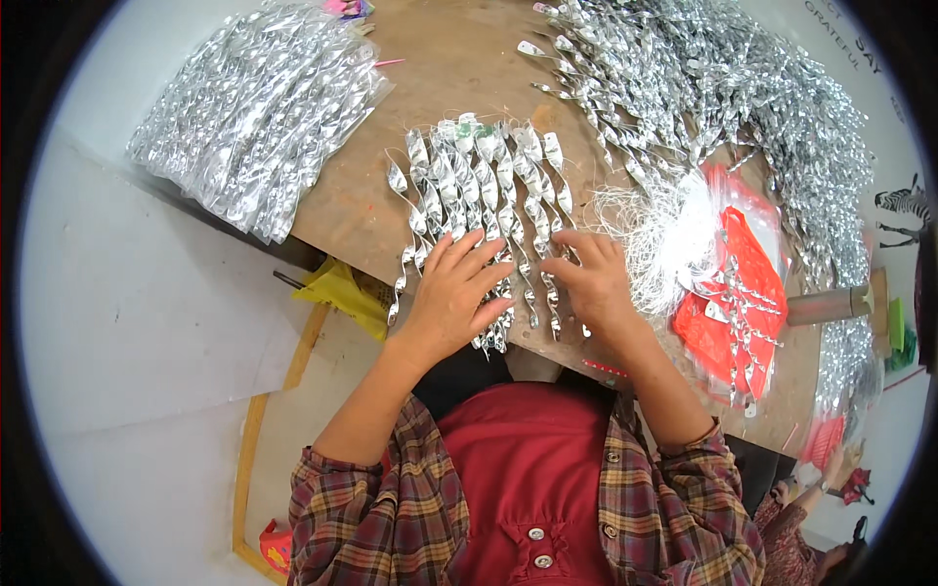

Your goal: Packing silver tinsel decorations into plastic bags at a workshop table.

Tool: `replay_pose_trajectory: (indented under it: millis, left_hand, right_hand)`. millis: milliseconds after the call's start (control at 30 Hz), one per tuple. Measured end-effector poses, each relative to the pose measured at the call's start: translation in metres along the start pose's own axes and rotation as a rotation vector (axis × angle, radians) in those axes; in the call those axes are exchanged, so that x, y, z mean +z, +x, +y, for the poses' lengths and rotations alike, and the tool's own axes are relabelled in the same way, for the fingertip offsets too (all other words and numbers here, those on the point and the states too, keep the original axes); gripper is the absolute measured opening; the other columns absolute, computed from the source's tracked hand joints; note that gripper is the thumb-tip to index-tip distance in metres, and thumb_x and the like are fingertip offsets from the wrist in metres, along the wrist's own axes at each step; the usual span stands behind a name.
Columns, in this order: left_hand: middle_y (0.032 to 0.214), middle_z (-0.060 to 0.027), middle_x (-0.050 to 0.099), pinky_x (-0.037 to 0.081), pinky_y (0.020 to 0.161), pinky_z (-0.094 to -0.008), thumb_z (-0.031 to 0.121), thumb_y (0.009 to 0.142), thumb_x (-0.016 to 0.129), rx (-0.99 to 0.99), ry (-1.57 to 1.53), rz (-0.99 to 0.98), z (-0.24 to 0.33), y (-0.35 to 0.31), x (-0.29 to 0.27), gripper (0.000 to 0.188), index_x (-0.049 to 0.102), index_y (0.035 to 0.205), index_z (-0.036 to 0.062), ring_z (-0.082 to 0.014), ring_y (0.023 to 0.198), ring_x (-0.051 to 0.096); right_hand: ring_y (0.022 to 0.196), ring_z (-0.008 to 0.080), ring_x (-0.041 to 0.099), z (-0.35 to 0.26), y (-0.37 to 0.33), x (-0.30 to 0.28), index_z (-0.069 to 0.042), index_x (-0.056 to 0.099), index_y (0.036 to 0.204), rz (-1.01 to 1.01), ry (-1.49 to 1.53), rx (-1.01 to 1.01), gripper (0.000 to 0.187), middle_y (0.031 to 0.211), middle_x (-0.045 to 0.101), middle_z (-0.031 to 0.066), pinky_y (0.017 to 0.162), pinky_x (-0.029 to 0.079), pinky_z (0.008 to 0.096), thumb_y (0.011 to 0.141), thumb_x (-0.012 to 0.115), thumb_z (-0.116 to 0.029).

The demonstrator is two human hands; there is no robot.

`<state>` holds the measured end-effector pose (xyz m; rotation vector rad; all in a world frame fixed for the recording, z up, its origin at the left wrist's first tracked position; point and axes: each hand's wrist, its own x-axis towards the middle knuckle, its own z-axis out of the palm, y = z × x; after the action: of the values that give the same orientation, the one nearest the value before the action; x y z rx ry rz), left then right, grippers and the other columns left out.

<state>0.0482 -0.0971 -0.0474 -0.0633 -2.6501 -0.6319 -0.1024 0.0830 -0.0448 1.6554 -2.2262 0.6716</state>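
Twisted silver foil strips (487, 186) lie side by side on the brown table (440, 49), with thin threads at their far ends. Their near ends hang over the front edge. My left hand (454, 293) rests across the left and middle strips, its fingers spread and pointing right. At the right side of the row, my right hand (601, 288) has thumb and fingers apart, the tips touching or just above the outermost strips. Nothing shows gripped in either hand. Parts of the strips are hidden under my left hand.
Clear bags packed with silver spirals (259, 117) lie at the far left. A large heap of loose spirals (723, 68) covers the far right. Nearer are a white thread tangle (674, 234), a red plastic bag (757, 264) and a grey cylinder (829, 306). Another person (791, 527) is at lower right.
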Motion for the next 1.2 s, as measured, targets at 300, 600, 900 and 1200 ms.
replay_pose_trajectory:
  millis: [300, 600, 900, 1200]
  left_hand:
    - [0.13, -0.0095, 0.053, 0.027, 0.108, -0.0498, 0.029, 0.08, 0.068, -0.014, -0.04, 0.017, -0.001, 0.001, -0.001, 0.038, 0.06, 0.111, 0.0084, -0.0314, 0.127, 0.042]
    - [0.129, -0.0098, 0.053, 0.027, 0.109, -0.0494, 0.027, 0.078, 0.07, -0.001, -0.043, 0.004, -0.003, -0.003, -0.005, 0.038, 0.059, 0.11, 0.0078, -0.031, 0.127, 0.043]
    - [0.127, -0.009, 0.055, 0.03, 0.108, -0.0486, 0.022, 0.076, 0.07, 0.009, -0.047, 0.001, -0.008, -0.01, -0.016, 0.031, 0.063, 0.105, 0.0107, -0.0298, 0.126, 0.044]
    - [0.113, -0.0113, 0.062, 0.04, 0.099, -0.045, 0.007, 0.075, 0.069, -0.103, -0.123, 0.204, -0.023, -0.024, -0.026, 0.026, 0.066, 0.101, 0.007, -0.0314, 0.115, 0.054]
  right_hand:
    - [0.106, 0.0266, 0.052, 0.003, 0.0, 0.003, -0.017, 0.067, 0.084, -0.063, -0.107, -0.043, 0.018, 0.119, 0.056, 0.0065, 0.084, 0.037, 0.0398, 0.071, 0.06, -0.007]
    - [0.111, 0.0281, 0.051, -0.012, 0.009, 0.014, -0.019, 0.068, 0.09, 0.005, 0.064, -0.048, 0.026, 0.124, 0.054, 0.0079, 0.089, 0.037, 0.0417, 0.068, 0.061, -0.007]
    - [0.116, 0.0282, 0.049, -0.008, 0.007, 0.01, -0.021, 0.066, 0.094, -0.061, 0.03, -0.048, 0.031, 0.13, 0.051, 0.0082, 0.09, 0.038, 0.0428, 0.066, 0.062, -0.007]
    - [0.116, 0.0283, 0.05, -0.013, 0.012, 0.011, -0.019, 0.068, 0.087, -0.093, -0.031, -0.127, 0.023, 0.128, 0.053, 0.0076, 0.09, 0.037, 0.0419, 0.07, 0.059, -0.007]
